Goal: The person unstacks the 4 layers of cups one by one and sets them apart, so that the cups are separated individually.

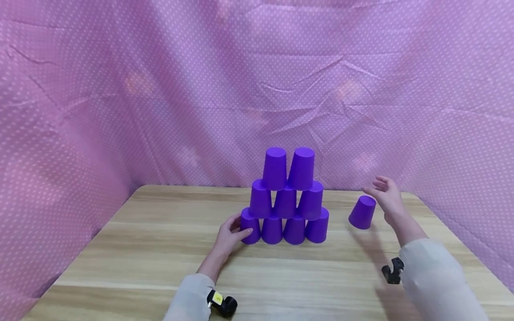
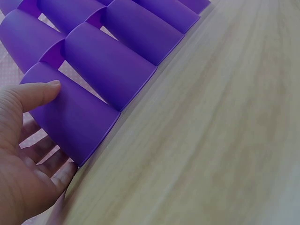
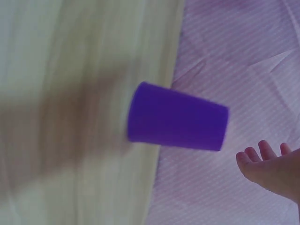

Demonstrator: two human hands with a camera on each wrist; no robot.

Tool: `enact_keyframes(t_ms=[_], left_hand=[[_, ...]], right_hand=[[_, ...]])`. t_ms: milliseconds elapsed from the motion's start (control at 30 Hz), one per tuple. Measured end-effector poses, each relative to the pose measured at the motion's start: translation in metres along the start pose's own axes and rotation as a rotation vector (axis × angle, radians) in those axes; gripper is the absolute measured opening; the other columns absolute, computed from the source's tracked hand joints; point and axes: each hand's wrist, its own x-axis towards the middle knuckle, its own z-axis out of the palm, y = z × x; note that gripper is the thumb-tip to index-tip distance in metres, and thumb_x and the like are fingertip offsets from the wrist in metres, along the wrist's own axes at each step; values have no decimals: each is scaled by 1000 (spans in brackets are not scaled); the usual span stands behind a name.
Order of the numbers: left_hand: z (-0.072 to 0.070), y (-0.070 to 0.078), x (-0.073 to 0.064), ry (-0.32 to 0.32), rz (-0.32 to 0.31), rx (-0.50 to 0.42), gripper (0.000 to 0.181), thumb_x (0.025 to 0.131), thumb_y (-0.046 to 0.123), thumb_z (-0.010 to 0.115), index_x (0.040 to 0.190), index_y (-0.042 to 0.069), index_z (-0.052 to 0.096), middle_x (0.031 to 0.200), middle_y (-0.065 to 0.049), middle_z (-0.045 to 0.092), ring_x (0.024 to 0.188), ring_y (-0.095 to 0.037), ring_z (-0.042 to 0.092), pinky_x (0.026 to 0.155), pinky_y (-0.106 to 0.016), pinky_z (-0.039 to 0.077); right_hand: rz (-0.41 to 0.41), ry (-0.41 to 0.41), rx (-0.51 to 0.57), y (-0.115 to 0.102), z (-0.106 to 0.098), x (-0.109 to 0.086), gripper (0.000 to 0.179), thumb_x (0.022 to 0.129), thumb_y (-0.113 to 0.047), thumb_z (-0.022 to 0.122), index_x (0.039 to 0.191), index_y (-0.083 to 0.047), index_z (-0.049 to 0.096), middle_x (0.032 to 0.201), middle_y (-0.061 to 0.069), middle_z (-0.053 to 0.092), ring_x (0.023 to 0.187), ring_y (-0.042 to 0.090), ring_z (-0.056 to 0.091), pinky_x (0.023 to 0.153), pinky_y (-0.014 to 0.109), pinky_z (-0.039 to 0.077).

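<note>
Purple cups stand upside down in a stepped stack on the table: several in the bottom row, three above them, two on top. My left hand holds the leftmost bottom cup, thumb across its front and the other fingers around its far side. Off to the right, a single purple cup stands upside down, apart from the stack. Just above and beside that cup is my right hand, its fingers loosely extended and holding nothing. In the right wrist view a gap separates the hand from the cup.
The wooden table carries the cups, its far edge close behind the stack. Pink dotted cloth hangs at the back and both sides. Black wrist cameras sit on both light sleeves.
</note>
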Motion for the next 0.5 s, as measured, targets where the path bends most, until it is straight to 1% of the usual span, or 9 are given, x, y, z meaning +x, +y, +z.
enact_keyframes(t_ms=[200,300,400,500], left_hand=[[0,0,1,4,8,-6,52,73,-2,63,120,-9,41,113,-27,47,106,-36,43,93,-41,34],[-1,0,1,4,13,-3,51,73,-2,63,119,-9,42,112,-26,48,106,-36,43,93,-41,34],[-1,-1,1,2,5,-3,51,73,-3,62,120,-9,42,112,-26,48,106,-36,42,93,-41,33],[-1,-1,1,-2,-5,1,52,73,-3,62,120,-9,41,113,-26,47,106,-36,42,93,-42,33]], right_hand=[[-52,-27,62,-22,12,0,75,81,-20,60,134,3,12,135,26,20,121,38,21,100,46,19],[-76,-60,103,-33,22,-2,71,82,-16,59,134,2,14,135,26,21,121,36,21,100,45,18],[-99,-96,129,-42,33,-6,70,81,-14,59,134,2,16,134,25,23,121,35,23,100,46,18],[-122,-144,131,-50,43,-9,68,82,-15,59,133,1,18,133,23,26,120,34,26,99,46,20]])
